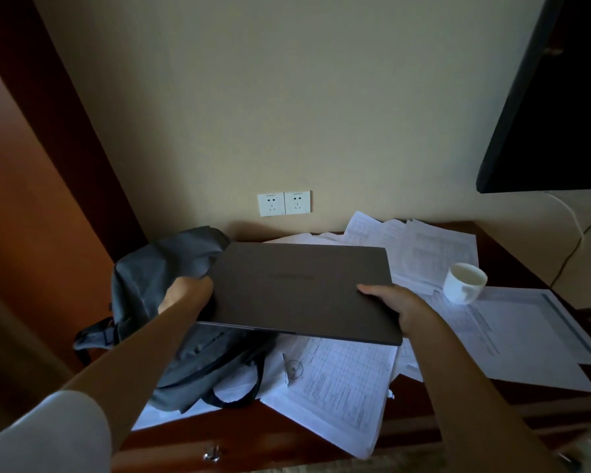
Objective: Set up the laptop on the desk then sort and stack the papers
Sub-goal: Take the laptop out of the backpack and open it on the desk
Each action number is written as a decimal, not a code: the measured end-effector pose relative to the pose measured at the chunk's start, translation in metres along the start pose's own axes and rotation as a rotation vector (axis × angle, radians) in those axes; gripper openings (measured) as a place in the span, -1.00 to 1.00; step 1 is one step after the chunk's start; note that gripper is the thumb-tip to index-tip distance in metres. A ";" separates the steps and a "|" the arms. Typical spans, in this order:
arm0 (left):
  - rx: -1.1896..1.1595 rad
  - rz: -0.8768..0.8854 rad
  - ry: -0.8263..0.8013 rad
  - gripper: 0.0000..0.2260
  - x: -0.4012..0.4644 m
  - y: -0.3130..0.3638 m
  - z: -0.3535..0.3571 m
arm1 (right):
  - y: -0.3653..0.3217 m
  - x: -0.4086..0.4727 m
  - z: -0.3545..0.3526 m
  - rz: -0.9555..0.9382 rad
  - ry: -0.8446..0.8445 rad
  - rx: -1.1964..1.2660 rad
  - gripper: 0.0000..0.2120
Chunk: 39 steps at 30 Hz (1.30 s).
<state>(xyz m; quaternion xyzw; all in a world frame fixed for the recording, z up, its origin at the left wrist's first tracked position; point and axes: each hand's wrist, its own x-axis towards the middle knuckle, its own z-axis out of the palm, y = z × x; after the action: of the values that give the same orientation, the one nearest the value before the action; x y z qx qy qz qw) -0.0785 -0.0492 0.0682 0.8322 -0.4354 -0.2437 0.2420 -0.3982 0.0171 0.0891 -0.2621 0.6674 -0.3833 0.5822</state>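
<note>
Laptop (304, 288), closed and dark grey, sits at the centre of the frame, held above the desk (253, 428) with its lid facing up. Its long axis runs left to right across the picture, tilted slightly so the right end sits lower in the frame; the near long edge faces the person, the far long edge faces the wall.

Each hand clamps one short end. The left hand (188, 291) grips the left edge at centre left, fingers tucked out of sight under or behind it. The right hand (393, 305) holds the near right corner, thumb lying flat on the lid, the other fingers hidden beneath. The hands are well apart, with the laptop spanning between them.

Below the left half of the laptop lies a grey backpack (171, 268), slumped on the desk at centre left. Loose printed papers (342, 380) are scattered across the desk, under the laptop, toward the lower centre and out to the right. A white cup (464, 281) rests tilted on the papers at centre right, just beyond the laptop's right end. Two wall sockets (284, 203) sit above the desk at centre.
</note>
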 end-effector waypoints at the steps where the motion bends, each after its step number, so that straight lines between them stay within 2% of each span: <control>1: 0.016 -0.002 0.010 -0.72 0.004 -0.004 0.000 | 0.003 0.006 0.006 0.009 0.007 -0.007 -0.67; 8: 0.068 -0.045 0.013 -0.68 0.040 -0.027 -0.003 | 0.019 0.054 0.046 0.022 0.178 -0.122 -0.33; 12: 0.062 -0.053 0.009 -0.64 0.064 -0.023 0.006 | 0.022 0.078 0.065 0.033 0.287 -0.130 -0.22; 18: 0.025 -0.104 -0.055 -0.62 0.077 -0.035 0.017 | 0.029 0.091 0.081 0.027 0.421 -0.203 -0.21; 25: -0.046 -0.219 -0.105 -0.55 0.088 -0.081 0.028 | 0.049 0.102 0.101 0.067 0.388 -0.270 -0.28; 30: -0.025 -0.200 -0.165 -0.62 0.091 -0.110 0.034 | 0.071 0.105 0.110 0.107 0.361 -0.264 -0.29; 32: -0.016 -0.197 -0.106 -0.67 0.089 -0.122 0.033 | 0.079 0.105 0.114 0.114 0.359 -0.259 -0.30; 35: -0.056 -0.213 0.149 -0.69 0.067 -0.141 0.038 | 0.083 0.102 0.119 0.119 0.356 -0.250 -0.32; 37: -0.111 -0.398 0.289 -0.63 0.056 -0.144 0.040 | 0.082 0.101 0.121 0.117 0.354 -0.243 -0.32; 39: -0.224 -0.609 0.301 -0.56 0.059 -0.144 0.038 | 0.080 0.101 0.121 0.103 0.362 -0.236 -0.32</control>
<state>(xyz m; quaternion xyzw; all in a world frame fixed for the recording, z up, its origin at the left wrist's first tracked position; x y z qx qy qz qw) 0.0150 -0.0335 -0.0612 0.9187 -0.0973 -0.2257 0.3093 -0.2910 -0.0426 -0.0381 -0.2208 0.8137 -0.3134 0.4370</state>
